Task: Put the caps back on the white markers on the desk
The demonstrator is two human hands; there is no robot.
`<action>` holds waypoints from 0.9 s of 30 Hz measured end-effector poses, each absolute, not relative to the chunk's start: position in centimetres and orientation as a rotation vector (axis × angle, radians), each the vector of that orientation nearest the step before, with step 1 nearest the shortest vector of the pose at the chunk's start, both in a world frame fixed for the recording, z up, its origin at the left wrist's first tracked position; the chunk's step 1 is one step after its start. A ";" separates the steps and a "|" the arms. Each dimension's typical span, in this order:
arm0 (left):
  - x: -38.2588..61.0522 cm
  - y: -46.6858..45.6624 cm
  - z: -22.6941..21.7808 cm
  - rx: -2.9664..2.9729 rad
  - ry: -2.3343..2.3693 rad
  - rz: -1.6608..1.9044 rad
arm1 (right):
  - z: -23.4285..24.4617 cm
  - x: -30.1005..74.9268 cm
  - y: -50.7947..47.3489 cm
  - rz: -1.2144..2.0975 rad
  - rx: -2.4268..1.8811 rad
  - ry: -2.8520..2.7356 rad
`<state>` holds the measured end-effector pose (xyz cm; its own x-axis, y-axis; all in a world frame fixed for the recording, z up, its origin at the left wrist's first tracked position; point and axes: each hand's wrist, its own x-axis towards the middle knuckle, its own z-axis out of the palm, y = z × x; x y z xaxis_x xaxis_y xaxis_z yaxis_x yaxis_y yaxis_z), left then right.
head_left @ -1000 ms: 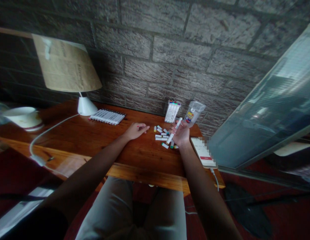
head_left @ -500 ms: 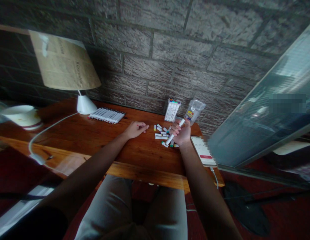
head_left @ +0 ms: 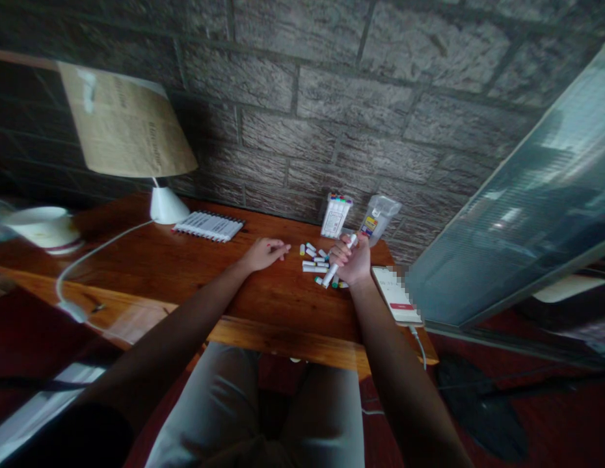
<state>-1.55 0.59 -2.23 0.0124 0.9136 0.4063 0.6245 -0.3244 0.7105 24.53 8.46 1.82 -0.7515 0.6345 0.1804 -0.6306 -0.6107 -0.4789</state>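
Observation:
My right hand (head_left: 357,260) is closed around a white marker (head_left: 330,275), which slants across the fingers with its lower end over the tabletop. Close beneath and left of that hand lie several loose white markers (head_left: 313,267) with green, yellow and purple ends. Some are partly hidden by the hand. My left hand (head_left: 264,254) rests on the wooden table (head_left: 283,305), its fingers pointing toward the loose markers and apart from them. Nothing is in it.
Behind the markers stand a filled marker case (head_left: 337,216) and a clear plastic case (head_left: 379,218). A phone (head_left: 396,296) lies at the right edge with a cable. Leftward are a row of markers (head_left: 209,225), a lamp (head_left: 166,205) and a white bowl (head_left: 43,227).
My right hand has shifted slightly, and the marker in it has tilted and slid a little leftward. The left hand stays where it was.

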 end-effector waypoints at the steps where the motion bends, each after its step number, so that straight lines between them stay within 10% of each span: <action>1: -1.6 0.6 -2.2 1.962 1.590 1.213 | 1.8 24.6 8.5 2.328 0.006 -0.696; 27: -1.7 0.8 -2.5 1.961 1.576 1.229 | 2.7 23.5 7.5 2.138 -0.364 -0.644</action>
<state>-1.74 0.78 -2.45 0.0103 0.9127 0.4084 0.6184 -0.3268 0.7147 23.46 7.52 2.70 -0.5955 0.8028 -0.0297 -0.6527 -0.5051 -0.5647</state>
